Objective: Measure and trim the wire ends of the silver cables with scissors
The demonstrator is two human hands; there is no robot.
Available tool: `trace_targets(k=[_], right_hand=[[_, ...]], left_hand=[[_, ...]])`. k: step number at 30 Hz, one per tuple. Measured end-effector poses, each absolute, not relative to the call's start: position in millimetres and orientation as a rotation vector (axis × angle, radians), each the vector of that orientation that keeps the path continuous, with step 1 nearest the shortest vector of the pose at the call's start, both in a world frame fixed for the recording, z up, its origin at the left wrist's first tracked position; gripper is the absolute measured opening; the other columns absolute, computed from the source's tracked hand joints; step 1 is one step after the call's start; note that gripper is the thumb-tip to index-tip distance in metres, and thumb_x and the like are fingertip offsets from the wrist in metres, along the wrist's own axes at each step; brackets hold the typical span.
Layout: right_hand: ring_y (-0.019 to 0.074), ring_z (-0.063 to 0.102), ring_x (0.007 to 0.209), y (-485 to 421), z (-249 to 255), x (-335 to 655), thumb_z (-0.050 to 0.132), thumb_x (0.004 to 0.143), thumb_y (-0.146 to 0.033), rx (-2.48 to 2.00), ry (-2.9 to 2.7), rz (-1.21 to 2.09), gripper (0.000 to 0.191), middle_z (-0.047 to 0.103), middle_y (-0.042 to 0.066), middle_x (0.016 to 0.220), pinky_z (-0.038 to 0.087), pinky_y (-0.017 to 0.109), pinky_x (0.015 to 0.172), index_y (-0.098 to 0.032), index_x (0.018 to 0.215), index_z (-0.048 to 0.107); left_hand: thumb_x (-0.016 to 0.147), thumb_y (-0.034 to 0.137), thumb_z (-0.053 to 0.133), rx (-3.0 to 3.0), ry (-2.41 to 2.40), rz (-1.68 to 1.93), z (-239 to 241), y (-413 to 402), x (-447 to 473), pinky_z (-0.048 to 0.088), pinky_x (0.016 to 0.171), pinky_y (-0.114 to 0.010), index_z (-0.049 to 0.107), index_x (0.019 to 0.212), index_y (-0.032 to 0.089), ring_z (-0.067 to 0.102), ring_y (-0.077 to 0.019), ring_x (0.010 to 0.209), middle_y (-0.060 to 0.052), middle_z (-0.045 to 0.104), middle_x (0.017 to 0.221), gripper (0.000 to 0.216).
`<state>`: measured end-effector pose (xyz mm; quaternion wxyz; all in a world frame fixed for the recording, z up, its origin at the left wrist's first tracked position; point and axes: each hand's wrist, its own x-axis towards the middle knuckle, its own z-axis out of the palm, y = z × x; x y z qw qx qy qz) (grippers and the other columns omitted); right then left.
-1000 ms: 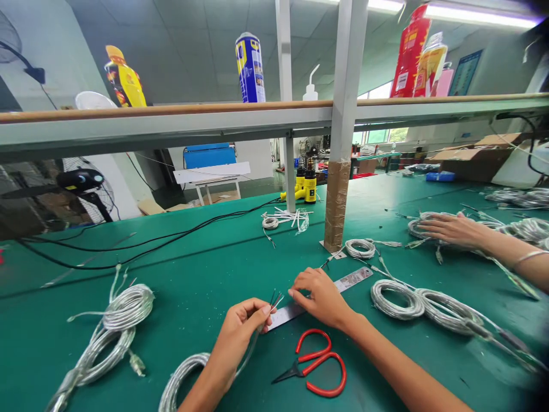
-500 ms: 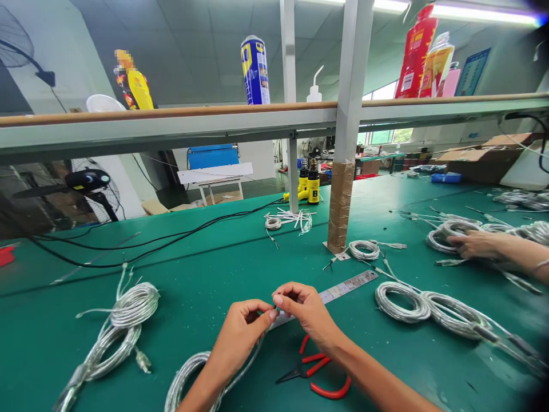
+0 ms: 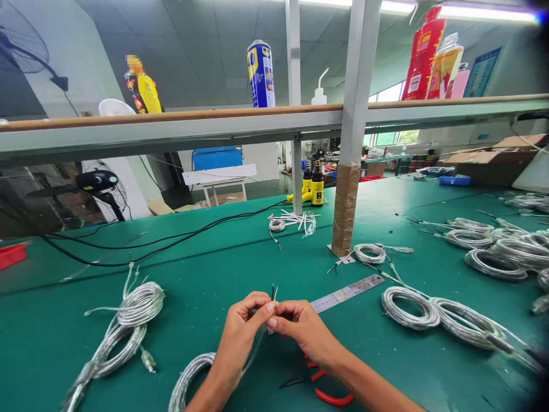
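Observation:
My left hand [image 3: 240, 337] pinches the end of a clear-sheathed cable [image 3: 256, 350] between thumb and fingertips. Thin dark and pale wires [image 3: 273, 293] poke up above the fingers. My right hand [image 3: 305, 332] is closed against the same cable end, its fingertips touching my left ones. The rest of this cable lies in a coil [image 3: 189, 375] beside my left wrist. A steel ruler [image 3: 347, 292] lies flat behind my right hand. Red-handled scissors [image 3: 334, 397] with dark pointed blades lie beneath my right forearm, which partly hides them.
Bundled cable coils [image 3: 140, 303] lie at left; more coils [image 3: 409, 309] spread over the right side of the green table [image 3: 206, 269]. A taped post [image 3: 346, 212] rises mid-table to a shelf [image 3: 214, 123]. Black cords [image 3: 189, 232] run toward yellow heat guns [image 3: 316, 190].
The wire ends now stand up above my fingertips. My right hand has shifted slightly down and in against the left. Another person's hand has left the coils at right.

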<state>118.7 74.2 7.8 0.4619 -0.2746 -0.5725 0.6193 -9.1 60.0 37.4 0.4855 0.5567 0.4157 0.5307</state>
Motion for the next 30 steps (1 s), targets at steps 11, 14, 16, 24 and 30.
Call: trace_targets(k=[11,14,16,24,30], right_hand=[[0.0069,0.021,0.053,71.8,15.3,123.0,0.066,0.06,-0.045,-0.595,-1.51,1.599,0.038,0.029,-0.007,0.054,0.015,0.022,0.048,-0.015,0.053,0.044],[0.0068,0.021,0.054,71.7,16.6,123.8,0.067,0.061,-0.039,-0.558,-1.534,1.624,0.04,0.027,-0.006,0.055,0.017,0.022,0.05,-0.016,0.051,0.036],[0.0068,0.022,0.055,72.0,16.1,123.9,0.066,0.063,-0.037,-0.517,-1.543,1.647,0.038,0.029,-0.006,0.057,0.018,0.021,0.051,-0.016,0.052,0.037],[0.0063,0.024,0.054,69.1,22.1,125.2,0.068,0.06,-0.034,-0.465,-1.555,1.74,0.038,0.03,-0.007,0.056,0.021,0.02,0.05,-0.017,0.054,0.035],[0.0078,0.04,0.055,73.8,35.3,151.3,0.065,0.062,-0.035,-0.823,-2.002,1.534,0.026,0.048,-0.004,0.06,0.03,0.019,0.051,-0.014,0.077,0.061]], left_hand=[[0.075,0.027,0.056,1.358,0.966,1.325,34.7,53.6,-3.0,0.041,0.067,-0.022,0.062,0.066,0.015,0.052,-0.014,0.068,-0.001,0.06,0.064,0.015],[0.077,0.027,0.053,1.353,0.899,1.294,35.1,52.2,-0.2,0.04,0.062,-0.02,0.06,0.068,0.015,0.049,-0.0105,0.057,0.001,0.056,0.054,0.017],[0.078,0.027,0.053,1.34,0.88,1.284,35.8,51.0,0.8,0.038,0.056,-0.019,0.059,0.071,0.015,0.046,-0.0087,0.052,0.003,0.054,0.051,0.015],[0.078,0.026,0.052,1.361,0.894,1.296,42.0,48.7,-0.5,0.041,0.054,-0.02,0.058,0.073,0.015,0.052,-0.0102,0.054,0.0,0.058,0.061,0.014],[0.079,0.029,0.052,1.302,0.92,1.364,41.5,50.4,-2.6,0.031,0.043,-0.016,0.058,0.075,0.015,0.035,-0.0039,0.042,0.004,0.049,0.055,0.015]])
